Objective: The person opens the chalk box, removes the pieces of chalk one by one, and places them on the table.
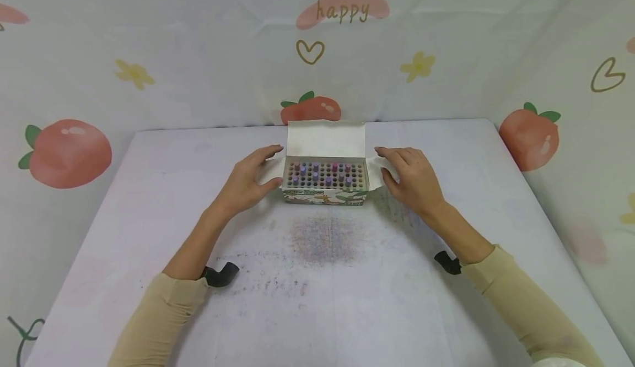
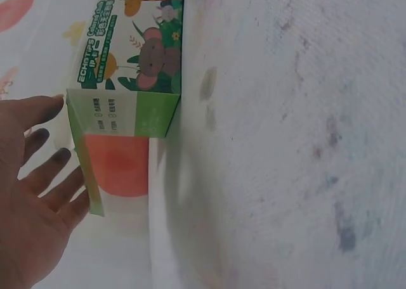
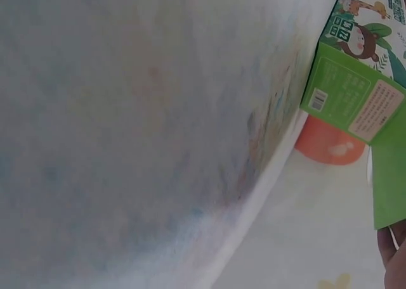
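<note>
A small cardboard box of colored chalk [image 1: 324, 197] stands at the back middle of the table, its lid [image 1: 326, 139] raised. Inside, purple and pink chalk sticks poke up from several holes of a perforated tray. At its left end my left hand [image 1: 246, 182] spreads thumb and fingers around the left side flap [image 2: 85, 156], fingertips right at its edge. On the other side, my right hand [image 1: 410, 178] is beside the outspread right flap [image 1: 377, 174]; the right wrist view shows fingers [image 3: 387, 244] at that green flap's end. Dark dust marks the left fingertips.
The white table [image 1: 327, 312] carries a smudged patch of chalk dust [image 1: 324, 238] in front of the box and specks to the left. A printed cloth [image 1: 223, 42] hangs behind the table's back edge. Black wrist straps [image 1: 221, 275] show at both sleeves.
</note>
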Action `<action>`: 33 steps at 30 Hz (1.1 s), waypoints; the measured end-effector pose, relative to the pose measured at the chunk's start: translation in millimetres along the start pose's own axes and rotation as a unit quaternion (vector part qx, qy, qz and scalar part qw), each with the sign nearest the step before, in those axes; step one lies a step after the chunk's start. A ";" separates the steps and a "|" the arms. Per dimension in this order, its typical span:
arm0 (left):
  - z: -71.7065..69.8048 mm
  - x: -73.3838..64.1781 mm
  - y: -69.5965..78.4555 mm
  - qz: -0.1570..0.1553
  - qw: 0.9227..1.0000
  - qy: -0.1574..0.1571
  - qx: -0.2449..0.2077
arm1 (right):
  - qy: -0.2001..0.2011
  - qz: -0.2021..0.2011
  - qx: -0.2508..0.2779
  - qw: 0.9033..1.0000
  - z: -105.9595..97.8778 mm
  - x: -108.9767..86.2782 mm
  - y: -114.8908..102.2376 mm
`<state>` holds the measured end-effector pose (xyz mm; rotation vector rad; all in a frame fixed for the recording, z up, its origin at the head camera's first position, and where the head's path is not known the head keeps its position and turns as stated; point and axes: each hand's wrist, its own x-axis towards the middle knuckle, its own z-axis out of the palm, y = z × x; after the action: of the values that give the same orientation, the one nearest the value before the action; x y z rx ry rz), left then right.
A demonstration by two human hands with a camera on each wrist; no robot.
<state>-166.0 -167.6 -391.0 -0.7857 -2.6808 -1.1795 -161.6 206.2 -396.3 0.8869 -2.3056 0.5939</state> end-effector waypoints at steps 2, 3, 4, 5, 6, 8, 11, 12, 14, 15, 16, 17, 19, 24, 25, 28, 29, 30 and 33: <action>2.1 0.8 -0.8 -0.016 1.000 -0.009 -0.016 | -0.002 0.017 0.015 1.000 1.4 -1.7 -0.9; 3.1 1.3 -0.7 -0.022 0.999 -0.014 -0.024 | -0.003 0.027 0.026 0.999 2.4 -2.5 -1.4; 4.2 1.8 -1.2 -0.026 0.999 -0.018 -0.031 | -0.005 0.037 0.038 0.999 3.4 -2.9 -2.3; 5.3 2.3 -1.4 -0.029 0.999 -0.022 -0.038 | -0.007 0.047 0.051 0.998 4.2 -3.4 -3.3; 6.2 2.7 -1.6 -0.033 0.998 -0.026 -0.044 | -0.009 0.057 0.064 0.996 5.0 -3.8 -4.3; 7.8 3.3 -1.6 -0.039 0.997 -0.035 -0.053 | -0.015 0.074 0.086 0.993 6.9 -4.2 -6.1; 9.5 3.9 -1.5 -0.043 0.996 -0.043 -0.059 | -0.020 0.095 0.114 0.989 10.0 -4.0 -8.1; 10.0 4.2 -1.8 -0.044 0.996 -0.045 -0.061 | -0.022 0.101 0.121 0.987 10.9 -3.5 -8.6; 11.0 4.6 -1.9 -0.045 0.996 -0.048 -0.066 | -0.025 0.112 0.132 0.985 12.6 -2.5 -9.2; 11.6 5.0 -1.9 -0.047 0.995 -0.050 -0.069 | -0.027 0.117 0.139 0.983 13.0 -1.9 -9.7; 12.1 5.5 -1.9 -0.048 0.995 -0.053 -0.072 | -0.028 0.122 0.143 0.982 13.3 -1.3 -10.1; 12.6 6.0 -1.8 -0.048 0.994 -0.056 -0.074 | -0.029 0.129 0.149 0.980 14.0 -0.8 -10.0; 13.7 7.0 -1.8 -0.051 0.994 -0.063 -0.078 | -0.033 0.142 0.162 0.976 14.8 0.6 -10.5; 15.8 9.6 -0.8 -0.062 0.991 -0.080 -0.084 | -0.039 0.174 0.202 0.963 16.3 4.8 -12.0; 16.0 9.9 -0.4 -0.065 0.991 -0.082 -0.086 | -0.040 0.181 0.209 0.960 16.5 5.6 -12.4; 16.5 11.4 0.3 -0.073 0.990 -0.088 -0.085 | -0.046 0.196 0.226 0.953 16.5 8.5 -14.6; 16.7 11.7 0.2 -0.074 0.990 -0.089 -0.083 | -0.048 0.201 0.228 0.951 16.5 9.6 -15.2; 16.9 12.1 0.1 -0.075 0.990 -0.090 -0.083 | -0.051 0.206 0.230 0.950 17.1 10.3 -15.4; 17.6 13.1 -0.4 -0.076 0.990 -0.090 -0.081 | -0.061 0.219 0.229 0.946 18.3 12.5 -16.1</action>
<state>-175.6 -149.8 -399.6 -0.7548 -2.8622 -1.4433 -164.4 179.0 -398.2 0.6108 -2.5397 1.3428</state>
